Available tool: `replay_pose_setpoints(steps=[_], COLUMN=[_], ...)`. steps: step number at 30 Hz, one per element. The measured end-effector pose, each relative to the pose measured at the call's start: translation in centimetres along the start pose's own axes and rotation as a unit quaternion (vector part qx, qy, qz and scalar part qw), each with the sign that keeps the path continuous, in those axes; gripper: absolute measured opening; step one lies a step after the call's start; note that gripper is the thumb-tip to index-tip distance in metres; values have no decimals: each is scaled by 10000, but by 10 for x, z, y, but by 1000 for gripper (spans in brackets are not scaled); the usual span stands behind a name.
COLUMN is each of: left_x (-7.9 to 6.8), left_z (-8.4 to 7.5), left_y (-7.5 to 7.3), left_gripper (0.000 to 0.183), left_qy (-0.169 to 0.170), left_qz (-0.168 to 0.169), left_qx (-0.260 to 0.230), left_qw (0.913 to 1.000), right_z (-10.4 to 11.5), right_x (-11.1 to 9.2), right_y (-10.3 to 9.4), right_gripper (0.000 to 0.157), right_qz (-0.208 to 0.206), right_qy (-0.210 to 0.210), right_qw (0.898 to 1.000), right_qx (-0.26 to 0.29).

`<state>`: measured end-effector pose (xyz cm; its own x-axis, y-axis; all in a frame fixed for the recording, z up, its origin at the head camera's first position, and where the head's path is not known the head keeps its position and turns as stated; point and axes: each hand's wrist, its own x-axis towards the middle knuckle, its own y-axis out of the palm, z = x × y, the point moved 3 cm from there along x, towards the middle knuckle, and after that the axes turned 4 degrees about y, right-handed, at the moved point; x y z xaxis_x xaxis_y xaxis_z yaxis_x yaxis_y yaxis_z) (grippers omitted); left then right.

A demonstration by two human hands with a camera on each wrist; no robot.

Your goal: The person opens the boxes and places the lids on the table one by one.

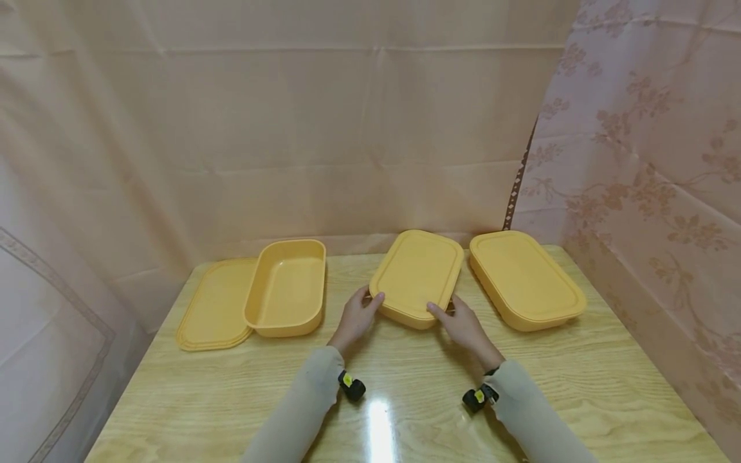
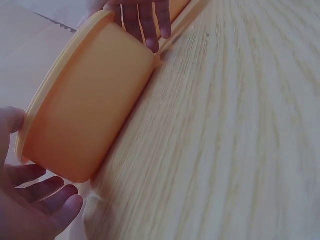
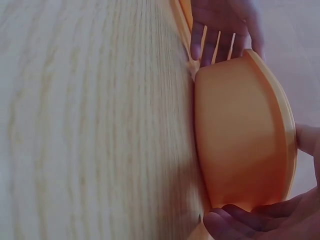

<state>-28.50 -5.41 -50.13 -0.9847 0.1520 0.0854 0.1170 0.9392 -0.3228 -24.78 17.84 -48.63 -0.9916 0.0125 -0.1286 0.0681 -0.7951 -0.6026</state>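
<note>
1. A lidded yellow middle box is standing toward the back of a wood-grain desk; its base is apparently resting there, though full contact is staying unclear.
2. Its lid is covering the top; whether it is sealing all round, the views are not showing. A loose edge could be popping up if the 2 thumbs are pressing unevenly.
3. The left hand is gripping the near left corner, thumb on the lid's edge, fingers against the wall below. The right hand is gripping the near right corner in the same way. With 2 grips sitting at the near end, the unsupported far end could be dipping in a lift.
4. The smooth-looking wall could be sliding through the fingers if either hand is squeezing too lightly.
5. Just to the right, a 2nd lidded box is standing, the 2 far corners nearly meeting; a rightward swing could be knocking them together.
6. At left, an open box is overlapping a loose lid in the head view; a wide leftward sweep could be nudging them askew.
7. Behind, a curtain is hanging close; a backward push could be snagging its cloth.
</note>
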Motion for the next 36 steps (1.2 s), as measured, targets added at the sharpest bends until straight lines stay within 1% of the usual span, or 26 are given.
replay_pose_setpoints(steps=[5, 9, 12, 18, 24, 31, 36], left_x=[2, 1, 1, 0, 0, 1, 0], left_z=[1, -2, -5, -7, -7, -7, -7], left_y=[2, 1, 1, 1, 1, 2, 2], left_gripper=[51, 50, 49, 46, 45, 45, 46], left_qy=[-61, -230, -250, -220, -204, -306, -304], left_qz=[-50, -140, -202, -276, -286, -298, -287], left_qx=[-52, -268, -407, -498, -437, -381, -378], left_qw=[10000, 9993, 9987, 9981, 9984, 9984, 9984], right_z=[0, 1, 2, 2, 1, 2, 3], right_x=[-2, -2, -2, -2, -2, -3, -6], right_y=[0, -1, -2, -2, -1, 0, 0], right_gripper=[69, 70, 70, 66, 62, 60, 59], right_qz=[-59, -120, -159, -241, -265, -251, -271], right_qy=[98, 169, 195, 115, 51, 79, 103], right_qw=[9998, 9996, 9994, 9995, 9992, 9986, 9984], right_qx=[151, 212, 230, 188, 296, 449, 484])
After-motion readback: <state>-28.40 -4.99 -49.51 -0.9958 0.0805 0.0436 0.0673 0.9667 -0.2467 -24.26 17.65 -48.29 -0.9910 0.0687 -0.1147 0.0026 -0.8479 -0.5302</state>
